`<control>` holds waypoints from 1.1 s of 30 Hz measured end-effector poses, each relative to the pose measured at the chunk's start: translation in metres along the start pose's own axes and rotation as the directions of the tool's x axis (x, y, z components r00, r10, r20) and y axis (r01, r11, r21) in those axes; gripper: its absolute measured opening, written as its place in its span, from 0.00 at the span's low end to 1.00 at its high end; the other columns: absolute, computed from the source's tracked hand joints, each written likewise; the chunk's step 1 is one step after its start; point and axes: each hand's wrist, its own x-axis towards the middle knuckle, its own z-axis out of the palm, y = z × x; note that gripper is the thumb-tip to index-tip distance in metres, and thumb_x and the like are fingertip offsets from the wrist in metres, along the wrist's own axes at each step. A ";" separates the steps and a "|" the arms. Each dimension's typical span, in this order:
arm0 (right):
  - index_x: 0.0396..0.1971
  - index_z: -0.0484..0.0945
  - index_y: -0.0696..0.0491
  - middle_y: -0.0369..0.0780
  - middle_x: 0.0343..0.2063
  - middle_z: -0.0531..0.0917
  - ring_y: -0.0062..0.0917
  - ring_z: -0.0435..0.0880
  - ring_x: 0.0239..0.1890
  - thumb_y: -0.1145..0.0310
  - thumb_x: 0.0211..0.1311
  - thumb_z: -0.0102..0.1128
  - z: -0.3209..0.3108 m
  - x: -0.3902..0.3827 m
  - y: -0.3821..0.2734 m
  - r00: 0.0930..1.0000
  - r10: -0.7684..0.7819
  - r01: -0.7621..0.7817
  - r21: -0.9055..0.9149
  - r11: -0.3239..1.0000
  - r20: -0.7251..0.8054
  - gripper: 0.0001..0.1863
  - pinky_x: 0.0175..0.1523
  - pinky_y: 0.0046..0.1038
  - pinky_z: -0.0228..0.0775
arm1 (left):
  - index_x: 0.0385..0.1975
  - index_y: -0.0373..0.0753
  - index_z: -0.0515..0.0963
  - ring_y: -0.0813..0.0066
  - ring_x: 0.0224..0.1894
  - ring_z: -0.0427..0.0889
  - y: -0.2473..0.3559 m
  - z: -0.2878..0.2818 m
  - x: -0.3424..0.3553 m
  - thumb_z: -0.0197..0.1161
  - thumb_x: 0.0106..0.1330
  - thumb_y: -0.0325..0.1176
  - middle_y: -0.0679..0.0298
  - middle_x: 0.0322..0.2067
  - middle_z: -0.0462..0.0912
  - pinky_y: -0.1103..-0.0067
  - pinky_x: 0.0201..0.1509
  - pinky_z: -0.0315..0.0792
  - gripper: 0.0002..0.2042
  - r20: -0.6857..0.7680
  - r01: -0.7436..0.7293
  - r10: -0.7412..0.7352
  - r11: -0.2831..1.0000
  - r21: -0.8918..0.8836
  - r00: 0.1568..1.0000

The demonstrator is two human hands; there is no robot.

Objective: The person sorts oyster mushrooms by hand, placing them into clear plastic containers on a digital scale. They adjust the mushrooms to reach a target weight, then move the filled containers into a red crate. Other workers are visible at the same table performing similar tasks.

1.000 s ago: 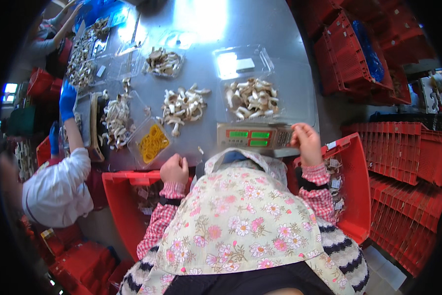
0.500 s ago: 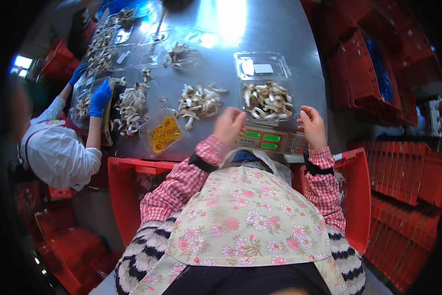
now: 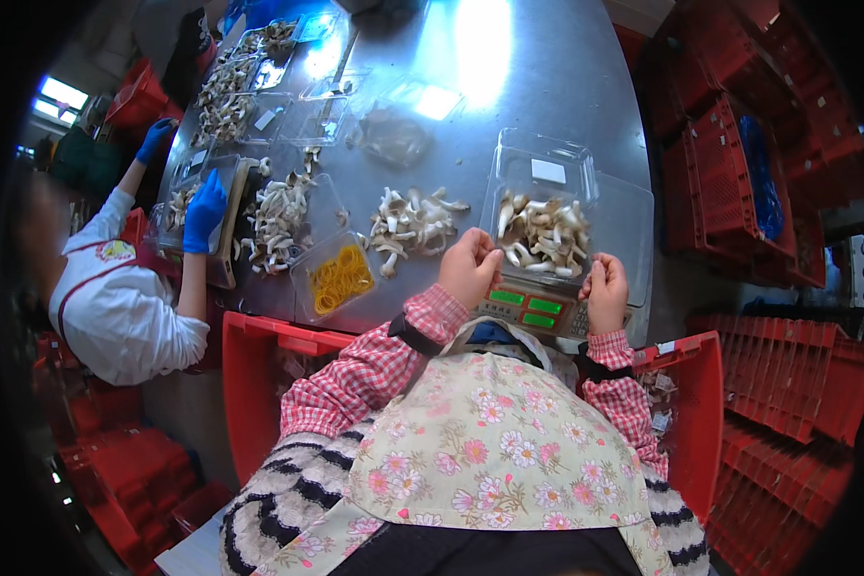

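An open clear plastic punnet with its lid (image 3: 526, 149) folded back holds pale mushrooms (image 3: 545, 232) on a scale (image 3: 542, 307) with green displays. My left hand (image 3: 470, 272) is closed at the punnet's front left, fingertips curled. My right hand (image 3: 605, 293) is closed beside its front right corner. I cannot make out what, if anything, either holds. A loose pile of mushrooms (image 3: 408, 219) lies left of my left hand, beside a box of yellow rubber bands (image 3: 339, 280).
A co-worker in white (image 3: 129, 307), wearing blue gloves (image 3: 204, 216), works at the left of the steel table (image 3: 518, 86) among more mushrooms (image 3: 281, 211). Red crates (image 3: 715, 173) are stacked at the right; a red crate (image 3: 254, 384) stands under the table edge before me. A blurred patch covers the back middle.
My left hand has risen rightward from the table edge to the punnet. My right hand stays near the scale, fingers curled. The co-worker's gloved hands have shifted, and my view has moved slightly.
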 end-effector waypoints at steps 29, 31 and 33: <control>0.44 0.71 0.57 0.29 0.22 0.69 0.08 0.64 0.19 0.69 0.70 0.47 -0.034 0.006 -0.008 0.981 0.150 -0.152 -0.013 0.988 -0.123 0.09 0.22 0.11 0.56 | 0.34 0.46 0.81 0.56 0.40 0.79 -0.002 -0.194 0.243 0.63 0.52 0.30 0.55 0.34 0.78 0.67 0.42 0.74 0.08 0.091 -0.124 0.409 0.055 0.991 0.908; 0.44 0.71 0.57 0.29 0.22 0.69 0.08 0.65 0.19 0.70 0.69 0.48 -0.033 0.009 -0.007 0.975 0.180 -0.180 0.014 0.984 -0.132 0.09 0.22 0.11 0.56 | 0.34 0.45 0.78 0.57 0.40 0.78 0.005 -0.197 0.242 0.61 0.53 0.29 0.58 0.35 0.77 0.68 0.41 0.74 0.09 0.229 -0.231 0.429 -0.047 0.972 0.874; 0.44 0.71 0.56 0.29 0.22 0.70 0.08 0.64 0.19 0.71 0.67 0.49 -0.030 0.012 -0.006 0.978 0.170 -0.172 -0.007 0.985 -0.124 0.09 0.22 0.12 0.55 | 0.35 0.44 0.77 0.58 0.40 0.78 0.013 -0.198 0.238 0.61 0.54 0.29 0.59 0.36 0.76 0.68 0.40 0.74 0.09 0.371 -0.323 0.381 -0.185 0.928 0.847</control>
